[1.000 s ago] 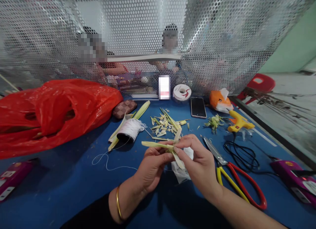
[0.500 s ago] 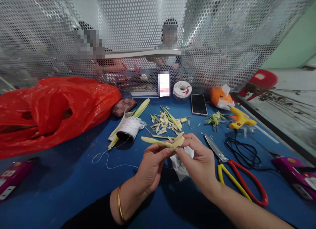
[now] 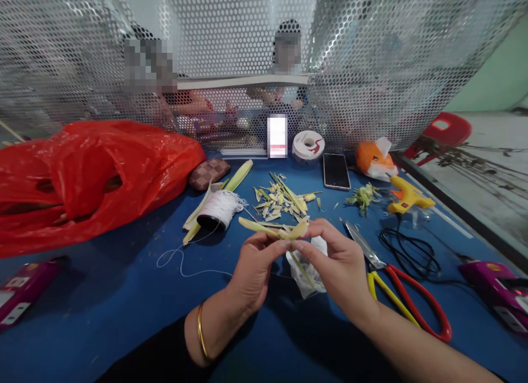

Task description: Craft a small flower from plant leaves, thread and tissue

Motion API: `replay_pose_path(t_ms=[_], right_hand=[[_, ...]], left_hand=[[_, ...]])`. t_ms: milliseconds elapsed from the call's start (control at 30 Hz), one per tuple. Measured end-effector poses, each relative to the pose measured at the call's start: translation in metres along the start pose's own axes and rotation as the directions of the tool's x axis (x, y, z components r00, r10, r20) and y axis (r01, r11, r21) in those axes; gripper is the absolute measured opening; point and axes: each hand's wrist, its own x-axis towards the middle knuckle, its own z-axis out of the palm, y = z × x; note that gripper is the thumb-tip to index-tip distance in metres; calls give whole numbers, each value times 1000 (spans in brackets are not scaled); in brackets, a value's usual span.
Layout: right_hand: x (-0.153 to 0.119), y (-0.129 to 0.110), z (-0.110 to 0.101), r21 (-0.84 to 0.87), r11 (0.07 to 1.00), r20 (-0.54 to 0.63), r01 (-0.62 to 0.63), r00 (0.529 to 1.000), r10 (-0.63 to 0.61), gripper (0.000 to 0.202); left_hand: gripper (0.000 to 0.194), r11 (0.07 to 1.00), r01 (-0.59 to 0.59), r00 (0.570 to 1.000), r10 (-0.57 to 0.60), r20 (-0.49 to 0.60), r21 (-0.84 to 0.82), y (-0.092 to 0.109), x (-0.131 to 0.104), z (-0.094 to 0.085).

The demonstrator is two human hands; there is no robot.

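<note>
Pale yellow-green leaf strips (image 3: 259, 228) are pinched between my two hands above the blue table (image 3: 136, 300). My left hand (image 3: 253, 267), with a gold bangle at the wrist, grips them from the left, thumb on top. Thumb and fingers of my right hand (image 3: 338, 262) press on their right end, where a narrow strip hangs down. Crumpled white tissue (image 3: 303, 281) lies below the right hand. Cut leaf pieces (image 3: 280, 198) are scattered beyond my hands. To their left, a spool of white thread (image 3: 220, 208) rests against longer leaves (image 3: 240, 176), its loose thread trailing toward my left hand.
Scissors (image 3: 400, 286) lie at right, near a yellow glue gun (image 3: 408, 196), black cable and purple device (image 3: 497, 292). A red bag (image 3: 136, 168) covers the left. A phone (image 3: 336, 171) and ribbon roll (image 3: 308, 145) lie at the back. People sit behind the perforated sheet.
A narrow strip now points downward below my fingertips, over the tissue. My hands still pinch the leaf strips close together. The whole view has shifted slightly.
</note>
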Motion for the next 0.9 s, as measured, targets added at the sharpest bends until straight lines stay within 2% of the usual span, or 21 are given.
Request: replay_pose_path(t_ms=[133,433,667,800,900], right_hand=[[2,-2,0,-49,998,-7,-39,999,38,17],[3,0,-2,-107,989,-28,-100,995,97,19],[2,2,-1,-89,992,0,-92,996,93,19],[1,3,-3,-142,990,10,-12,1000,14,15],[2,2,-7,-291,944,4,154,987,-160,10]], left_hand=[[18,1000,17,1000,-17,22,26,-1,-2,0],[18,998,38,993,-33,110,-41,-2,1,1],[18,998,58,996,-57,62,-11,-1,1,0],[16,998,59,998,-59,32,0,-1,1,-1],[15,999,46,999,-47,13,21,-1,2,-2]])
